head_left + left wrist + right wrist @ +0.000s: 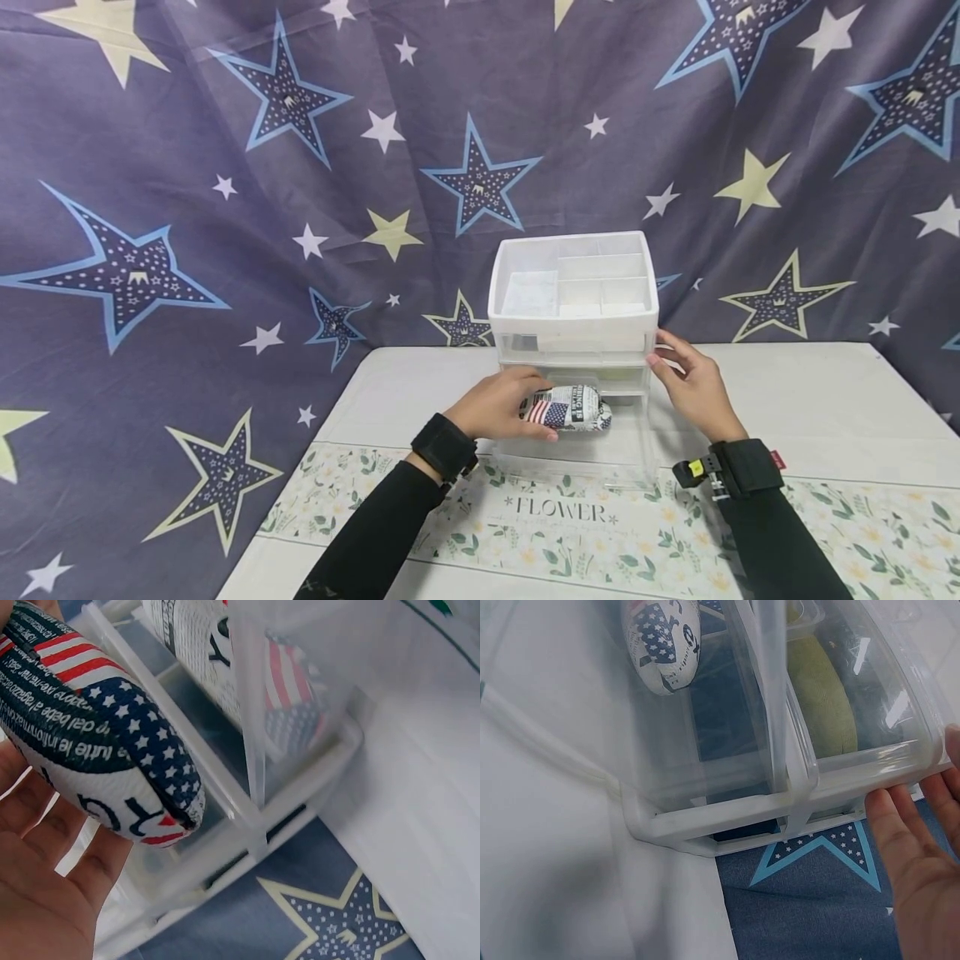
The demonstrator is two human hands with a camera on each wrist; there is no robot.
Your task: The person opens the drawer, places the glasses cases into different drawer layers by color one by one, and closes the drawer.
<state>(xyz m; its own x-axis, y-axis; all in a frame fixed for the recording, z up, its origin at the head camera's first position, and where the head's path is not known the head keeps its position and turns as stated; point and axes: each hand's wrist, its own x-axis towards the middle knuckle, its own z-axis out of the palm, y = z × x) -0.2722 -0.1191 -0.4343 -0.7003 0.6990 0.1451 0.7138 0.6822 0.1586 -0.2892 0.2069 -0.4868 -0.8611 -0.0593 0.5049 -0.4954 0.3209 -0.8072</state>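
My left hand [498, 406] grips a rounded, pouch-like item [570, 408] printed with newsprint and a stars-and-stripes flag, over the pulled-out clear bottom drawer [630, 450]. In the left wrist view, my fingers lie along the underside of the held item [112, 727]. Through clear plastic, a second printed item [292, 705] shows in the drawer below. My right hand [693, 383] touches the right side of the white drawer unit [573, 329] with fairly straight fingers. In the right wrist view its fingertips [881, 806] meet the frame beside a clear drawer.
On top of the unit is a white tray with compartments [600, 271]. An olive-green thing [817, 697] lies in a drawer above the bottom one. The unit stands on a white table [817, 408] with a floral runner [562, 533], close to a star-patterned curtain [480, 83].
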